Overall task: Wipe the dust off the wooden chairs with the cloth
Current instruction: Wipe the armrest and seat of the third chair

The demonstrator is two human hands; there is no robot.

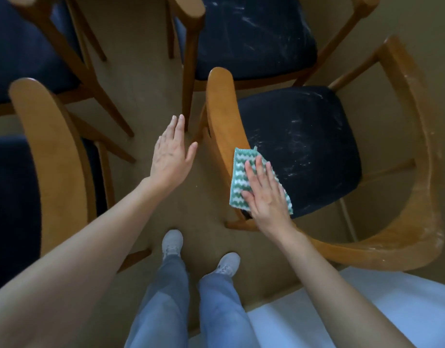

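Observation:
A green-and-white zigzag cloth (241, 167) lies on the near left edge of a wooden chair (224, 116) with a dark blue seat (309, 139) streaked with white dust. My right hand (265, 194) presses flat on the cloth with straight fingers. My left hand (171, 154) hovers open over the floor, left of that chair's curved armrest, touching nothing. The chair's right armrest (422, 156) looks dusty.
A second dusty chair (254, 38) stands behind the first. Two more wooden chairs (50, 136) with blue seats stand at the left. My legs and grey shoes (172, 243) are on the beige floor between them. A pale surface (367, 310) fills the bottom right.

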